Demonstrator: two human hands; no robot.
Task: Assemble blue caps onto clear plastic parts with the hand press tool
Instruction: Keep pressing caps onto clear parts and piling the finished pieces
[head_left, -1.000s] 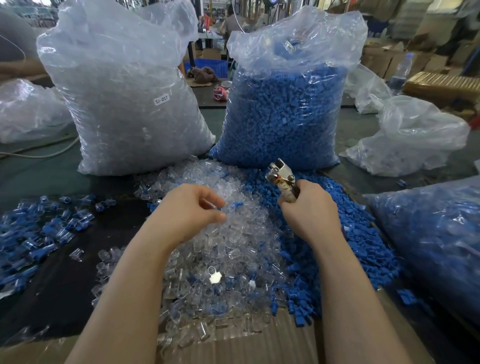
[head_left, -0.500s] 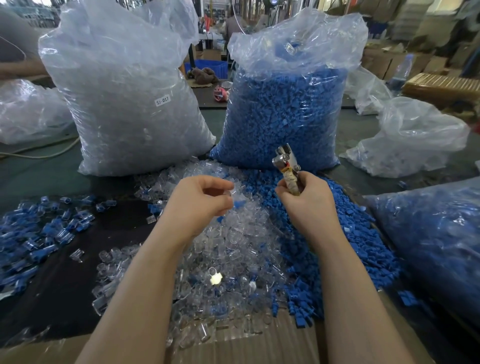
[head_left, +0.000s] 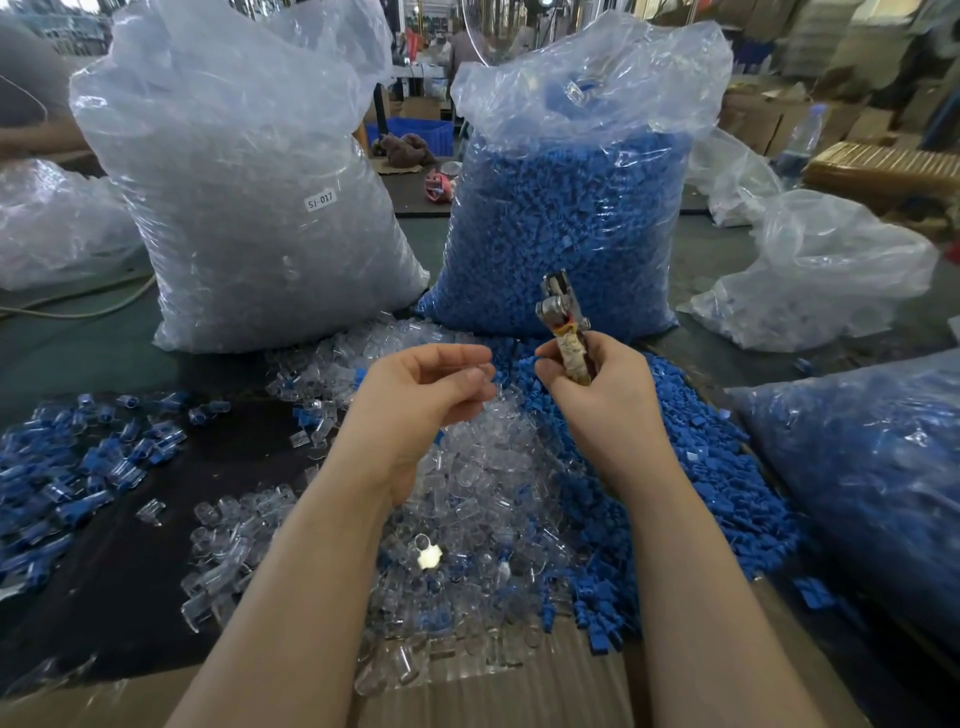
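Both hands have risen off the heap since a second ago, and the pliers' head now stands higher against the blue sack. Largest are the bag of clear parts, labelled SJ-017, and the bag of blue caps beside it. Before them lie a loose pile of clear plastic parts and a pile of blue caps; assembled pieces lie scattered far left. The right hand grips the hand press tool upright by its taped handle. The left hand is curled, fingertips near the thumb; whether it pinches a clear part I cannot tell.
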